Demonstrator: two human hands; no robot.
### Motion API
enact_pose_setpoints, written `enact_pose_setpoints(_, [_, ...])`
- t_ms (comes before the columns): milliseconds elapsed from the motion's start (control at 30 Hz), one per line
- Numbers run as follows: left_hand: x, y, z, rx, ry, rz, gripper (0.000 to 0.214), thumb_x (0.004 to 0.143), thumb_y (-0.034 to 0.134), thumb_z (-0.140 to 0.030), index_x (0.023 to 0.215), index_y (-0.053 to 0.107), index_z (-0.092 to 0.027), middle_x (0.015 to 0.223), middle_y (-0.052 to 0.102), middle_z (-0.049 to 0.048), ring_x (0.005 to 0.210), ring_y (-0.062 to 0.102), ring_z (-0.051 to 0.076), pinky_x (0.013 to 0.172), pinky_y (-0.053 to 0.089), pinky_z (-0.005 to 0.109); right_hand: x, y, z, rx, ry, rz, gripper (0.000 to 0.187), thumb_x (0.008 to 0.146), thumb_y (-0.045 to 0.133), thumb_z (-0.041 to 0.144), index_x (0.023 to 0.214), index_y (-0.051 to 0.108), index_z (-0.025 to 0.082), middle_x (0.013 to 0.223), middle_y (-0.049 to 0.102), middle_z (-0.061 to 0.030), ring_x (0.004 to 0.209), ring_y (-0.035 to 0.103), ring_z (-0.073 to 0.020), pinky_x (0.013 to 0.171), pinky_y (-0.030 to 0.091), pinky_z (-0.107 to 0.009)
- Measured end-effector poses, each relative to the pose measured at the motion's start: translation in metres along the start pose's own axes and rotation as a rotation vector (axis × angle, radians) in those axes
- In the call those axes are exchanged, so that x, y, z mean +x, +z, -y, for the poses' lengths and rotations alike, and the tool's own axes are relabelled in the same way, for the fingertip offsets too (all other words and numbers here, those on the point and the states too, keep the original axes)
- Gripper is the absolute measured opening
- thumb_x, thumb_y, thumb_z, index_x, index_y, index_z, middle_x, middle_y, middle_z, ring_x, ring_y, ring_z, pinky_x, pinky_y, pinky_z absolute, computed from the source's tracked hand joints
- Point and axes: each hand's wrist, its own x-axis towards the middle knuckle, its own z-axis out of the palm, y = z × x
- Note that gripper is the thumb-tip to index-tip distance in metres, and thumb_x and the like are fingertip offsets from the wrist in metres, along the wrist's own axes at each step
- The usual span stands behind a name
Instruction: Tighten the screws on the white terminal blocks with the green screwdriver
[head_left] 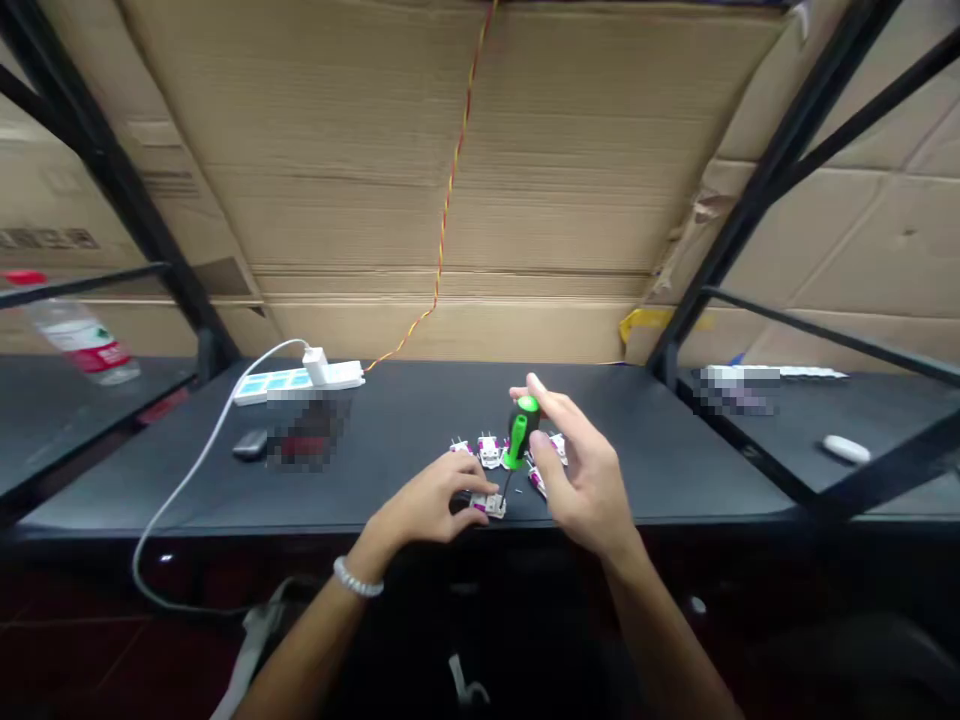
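My right hand (576, 462) grips a screwdriver (519, 432) with a green and black handle, held upright. Its thin shaft points down onto a small white and magenta part (491, 504) near the table's front edge. My left hand (433, 500) pinches that part against the dark tabletop (405, 420), fingers curled around it; a white bead bracelet sits on that wrist. Several more white and magenta parts (487, 449) lie in a loose row just behind the screwdriver.
A white power strip (296, 380) with a plugged-in charger and white cable lies at the back left. A small dark object (250, 444) lies left of centre. A plastic bottle (75, 335) stands far left. Black metal frame bars rise on both sides, cardboard behind.
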Motion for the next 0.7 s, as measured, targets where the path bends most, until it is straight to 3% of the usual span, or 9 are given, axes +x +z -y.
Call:
enact_pose_setpoints(100, [-0.0001,0.0002,-0.0002,0.004,-0.006,-0.001,0.027,0.094,0.078,-0.036,0.116,0.08,-0.022,0.113,0.075,0.0095,0.109,0.067,0.028,0.104,0.053,0.046,0.0011,-0.0004,0.0035,-0.014,-0.009,-0.001,0.046,0.101,0.062,0.022,0.147,0.064,0.029,0.136,0.07,-0.0089,0.127,0.068,-0.0251,0.11,0.055,-0.042])
enact_pose_setpoints(233, [-0.0008,0.0011,-0.0006,0.006,-0.015,-0.017,0.027,0.093,0.078,-0.035,0.117,0.08,-0.022,0.116,0.075,0.01,0.114,0.066,0.03,0.109,0.052,0.047,0.0026,0.0025,0.0052,-0.119,0.017,-0.076,0.043,0.09,0.082,0.032,0.132,0.071,0.027,0.118,0.068,-0.0079,0.109,0.069,-0.0247,0.095,0.061,-0.04])
enact_pose_setpoints(333, [-0.001,0.001,-0.0008,0.005,-0.009,-0.013,0.028,0.094,0.077,-0.035,0.119,0.08,-0.022,0.115,0.074,0.01,0.114,0.066,0.029,0.108,0.052,0.046,0.0023,0.0015,0.0043,-0.135,0.033,-0.071,0.038,0.099,0.07,0.028,0.136,0.069,0.028,0.118,0.066,-0.0078,0.105,0.069,-0.0229,0.094,0.06,-0.04])
enact_pose_setpoints(467, [0.0,0.0003,-0.0003,0.013,-0.006,0.006,0.028,0.095,0.077,-0.035,0.119,0.08,-0.021,0.111,0.074,0.0095,0.107,0.066,0.027,0.102,0.054,0.044,0.0011,-0.0018,0.0036,-0.029,0.041,0.049,0.049,0.107,0.044,0.019,0.154,0.054,0.029,0.136,0.067,-0.0092,0.125,0.066,-0.0232,0.108,0.054,-0.043])
enact_pose_setpoints(600, [0.0006,0.0002,-0.0003,0.014,-0.002,-0.004,0.027,0.094,0.078,-0.036,0.117,0.08,-0.022,0.112,0.074,0.0098,0.109,0.066,0.028,0.104,0.053,0.045,0.0018,-0.0003,0.0033,-0.117,0.042,-0.036,0.04,0.099,0.067,0.028,0.138,0.065,0.025,0.124,0.064,-0.0093,0.11,0.067,-0.0242,0.096,0.058,-0.04])
enact_pose_setpoints(700, [0.0007,-0.0005,-0.0013,0.01,-0.006,0.001,0.028,0.094,0.078,-0.034,0.118,0.08,-0.021,0.113,0.074,0.0098,0.11,0.066,0.028,0.104,0.052,0.044,0.0032,0.0001,0.0031,-0.144,0.031,-0.063,0.036,0.099,0.065,0.024,0.135,0.068,0.026,0.118,0.064,-0.0083,0.106,0.067,-0.0235,0.095,0.058,-0.04])
